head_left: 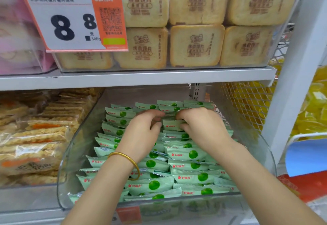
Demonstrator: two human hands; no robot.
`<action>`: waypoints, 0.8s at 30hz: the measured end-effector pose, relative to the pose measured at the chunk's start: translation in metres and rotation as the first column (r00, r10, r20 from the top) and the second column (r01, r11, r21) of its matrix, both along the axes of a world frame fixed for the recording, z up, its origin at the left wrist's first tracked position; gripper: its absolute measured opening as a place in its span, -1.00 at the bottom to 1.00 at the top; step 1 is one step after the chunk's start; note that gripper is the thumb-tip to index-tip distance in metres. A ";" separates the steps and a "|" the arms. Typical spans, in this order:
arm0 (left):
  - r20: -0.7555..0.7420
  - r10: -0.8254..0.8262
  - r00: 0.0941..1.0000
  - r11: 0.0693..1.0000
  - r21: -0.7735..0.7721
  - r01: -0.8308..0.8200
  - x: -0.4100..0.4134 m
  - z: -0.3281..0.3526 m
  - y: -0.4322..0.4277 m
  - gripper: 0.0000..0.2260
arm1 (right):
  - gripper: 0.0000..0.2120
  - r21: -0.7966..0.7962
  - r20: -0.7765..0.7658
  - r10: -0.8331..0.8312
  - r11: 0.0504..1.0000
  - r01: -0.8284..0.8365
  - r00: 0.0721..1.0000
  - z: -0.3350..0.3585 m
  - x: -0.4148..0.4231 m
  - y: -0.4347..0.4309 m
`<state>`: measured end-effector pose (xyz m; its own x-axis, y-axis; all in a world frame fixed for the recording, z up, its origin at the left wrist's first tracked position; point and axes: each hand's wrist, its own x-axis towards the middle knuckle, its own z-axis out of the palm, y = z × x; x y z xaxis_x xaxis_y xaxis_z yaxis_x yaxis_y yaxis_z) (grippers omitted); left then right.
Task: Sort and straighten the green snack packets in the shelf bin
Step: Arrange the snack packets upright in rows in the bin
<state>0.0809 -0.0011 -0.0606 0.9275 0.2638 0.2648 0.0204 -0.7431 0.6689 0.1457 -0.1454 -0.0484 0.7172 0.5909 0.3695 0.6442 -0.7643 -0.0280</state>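
Bright and even throughout, lit softly from overhead, with only faint shadow under the shelf board [134,79] and across the back of the clear bin [70,157] below it. Shows pale glare along that bin's curved wall and washes out the pink packs [19,35] at the left edge. Bends the white upright [299,69] and the shelf lines toward the edges as a wide lens does, renders the green packets [187,154] at centre fairly sharp, and smears the small print of the price tag [70,19], the yellow packs [311,104] and the lower corners into soft blur.
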 end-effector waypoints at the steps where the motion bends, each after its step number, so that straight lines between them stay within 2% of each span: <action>1: -0.001 0.001 1.000 1.000 0.004 -0.001 0.001 -0.001 -0.001 -0.71 | -0.86 -0.019 -0.018 -0.004 1.000 0.004 1.000 -0.001 0.002 0.002; 5: -0.032 0.020 0.999 0.998 0.055 -0.018 0.002 -0.004 -0.006 -0.72 | -0.82 -0.097 -0.084 0.011 0.995 -0.019 0.996 -0.007 0.002 0.006; 10: -0.039 0.042 0.998 0.991 0.128 -0.037 0.003 -0.003 -0.004 -0.75 | -0.80 -0.026 -0.009 -0.035 0.999 0.034 0.999 -0.009 0.003 0.000; 15: -0.084 0.016 0.996 0.966 0.258 0.007 0.005 -0.009 -0.002 -0.68 | -0.74 -0.069 -0.109 -0.029 0.997 0.021 0.994 -0.012 0.005 0.002; 20: -0.089 0.014 0.996 0.965 0.264 0.010 0.006 -0.009 0.003 -0.63 | -0.63 0.116 -0.041 -0.071 0.990 0.075 0.997 -0.007 0.007 0.005; 24: -0.130 0.005 0.991 0.964 0.266 0.030 0.007 -0.009 0.004 -0.58 | -0.62 0.026 -0.063 -0.074 0.997 0.076 0.995 -0.013 0.007 0.017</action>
